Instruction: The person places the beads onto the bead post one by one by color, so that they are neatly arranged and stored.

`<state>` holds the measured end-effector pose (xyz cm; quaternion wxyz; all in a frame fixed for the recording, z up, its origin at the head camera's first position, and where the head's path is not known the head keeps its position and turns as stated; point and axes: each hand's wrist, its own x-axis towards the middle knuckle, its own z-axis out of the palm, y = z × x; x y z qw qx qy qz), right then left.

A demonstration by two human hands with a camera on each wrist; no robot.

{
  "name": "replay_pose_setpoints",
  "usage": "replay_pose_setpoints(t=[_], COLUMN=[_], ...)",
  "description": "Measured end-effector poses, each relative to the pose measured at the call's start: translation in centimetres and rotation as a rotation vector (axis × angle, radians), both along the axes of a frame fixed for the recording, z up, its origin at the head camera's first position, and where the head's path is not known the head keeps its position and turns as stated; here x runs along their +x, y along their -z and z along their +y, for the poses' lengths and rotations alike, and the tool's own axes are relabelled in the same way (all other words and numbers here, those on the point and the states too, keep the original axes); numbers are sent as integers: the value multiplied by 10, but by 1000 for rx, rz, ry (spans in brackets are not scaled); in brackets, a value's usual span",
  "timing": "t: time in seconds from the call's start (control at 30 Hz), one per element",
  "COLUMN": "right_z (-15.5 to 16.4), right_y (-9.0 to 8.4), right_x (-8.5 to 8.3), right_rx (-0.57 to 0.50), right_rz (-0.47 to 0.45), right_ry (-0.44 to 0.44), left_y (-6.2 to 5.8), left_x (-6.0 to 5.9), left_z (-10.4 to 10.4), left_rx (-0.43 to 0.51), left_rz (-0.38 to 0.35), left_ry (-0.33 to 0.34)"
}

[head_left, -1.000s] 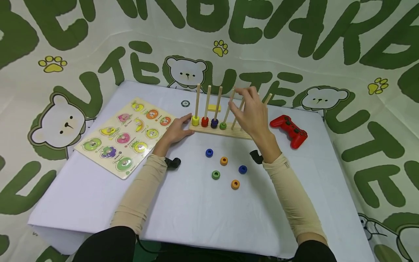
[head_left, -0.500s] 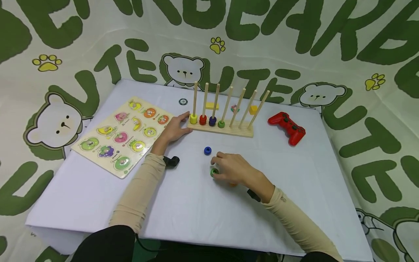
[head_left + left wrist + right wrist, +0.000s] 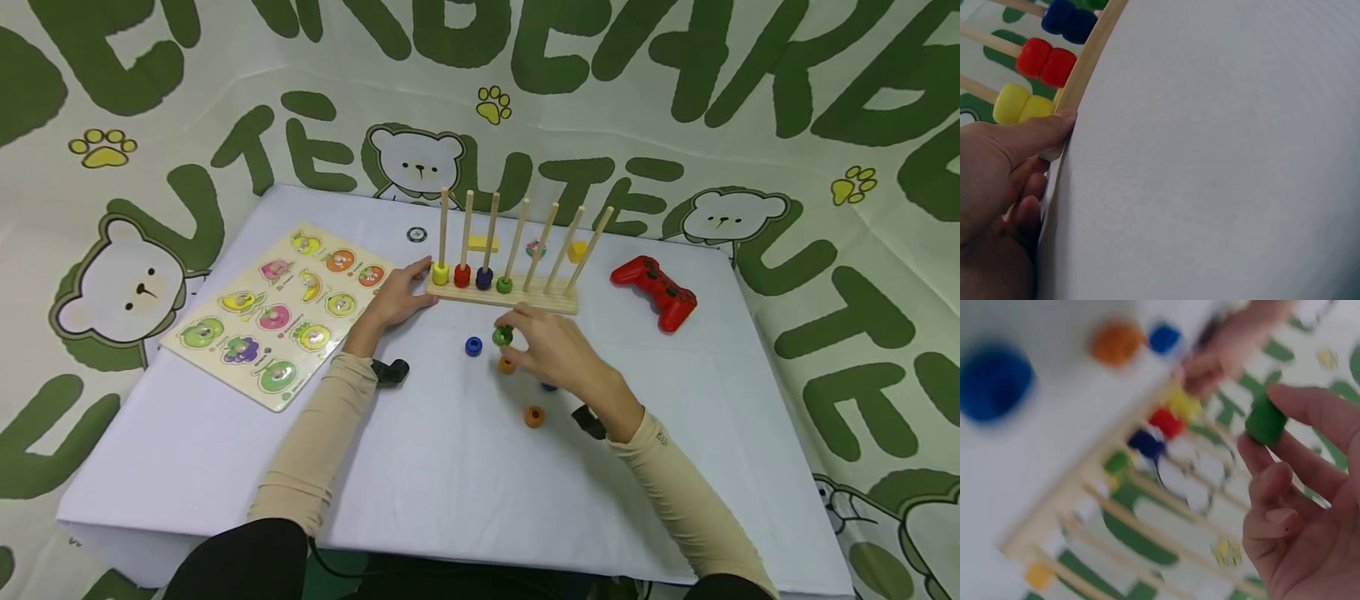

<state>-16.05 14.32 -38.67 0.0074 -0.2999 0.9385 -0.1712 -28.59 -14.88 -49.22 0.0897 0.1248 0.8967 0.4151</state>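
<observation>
The right hand's fingers [image 3: 1310,412] are pinching a green ring [image 3: 502,336] between thumb and fingertips, carrying it just above the bench [image 3: 420,500], near the front edge of the wooden peg rack [image 3: 501,296]. The ring is looking small, hard and light, probably painted wood with a smooth, slightly slick face, so a pinch across its outer rim, leaving the centre hole free, is the sound place to hold it; little force should be needed, and it should not deform.

The right hand [image 3: 551,350] is hovering over the loose rings: a blue ring [image 3: 473,346] to its left, an orange ring [image 3: 507,365] just under the fingers, another orange ring [image 3: 534,416] nearer.

The left hand [image 3: 401,296] is resting against the rack's left end, thumb pressing the base beside the yellow ring [image 3: 1022,105], fingers curling loosely.

Farther out, a fruit puzzle board [image 3: 281,312] is lying at the left and a red game controller [image 3: 656,292] at the right.
</observation>
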Motion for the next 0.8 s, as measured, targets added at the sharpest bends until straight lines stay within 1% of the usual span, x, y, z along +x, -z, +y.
replay_pose_setpoints(t=[0.1,0.2,0.3,0.37,0.43,0.5,0.57,0.7,0.8], right_z=[7,10,10,8,6,4,3,0,-2], right_y=[-25,-45,-56,-61,-63,-64,-65,-65,-65], right_x=[-17,-35,-55,-67,-78,-86,-92,-96,-97], right_rx=[-90,-192,-281,-314,-325,-324,-318,-296,-270], right_rz=[112,212,317,384,426,439,422,372,351], right_ry=[80,146,186,208,227,248,268,299,309], left_y=[0,-1,-1,0,0,0,-1,-4,-4], left_x=[0,0,1,1,2,2,3,5,5], left_z=[0,0,0,0,0,0,1,1,1], left_rx=[2,5,7,7,8,12,17,21,23], left_rz=[5,12,10,7,6,9,11,16,25], left_ry=[-2,0,1,2,2,6,10,13,6])
